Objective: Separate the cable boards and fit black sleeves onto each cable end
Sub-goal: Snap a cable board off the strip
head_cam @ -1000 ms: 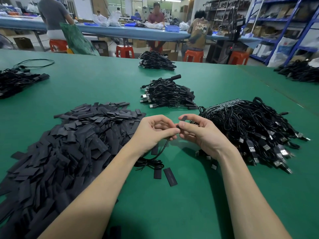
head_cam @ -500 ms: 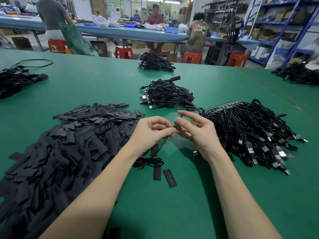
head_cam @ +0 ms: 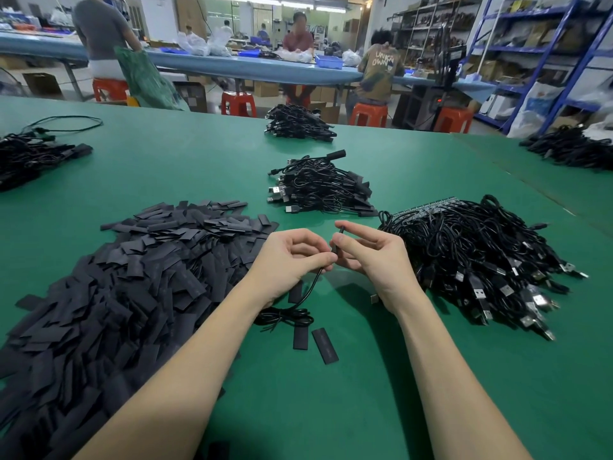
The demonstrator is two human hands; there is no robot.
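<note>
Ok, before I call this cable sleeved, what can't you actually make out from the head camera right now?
- Cable end and sleeve: pinched between the right hand and left hand; fingers cover the joint, so how far the sleeve is on is unseen.
- Board strip: mostly buried under the cable pile.
- Sleeve pile: cut off by the left and bottom edges.
- Far cable bundle: too small for detail.
</note>
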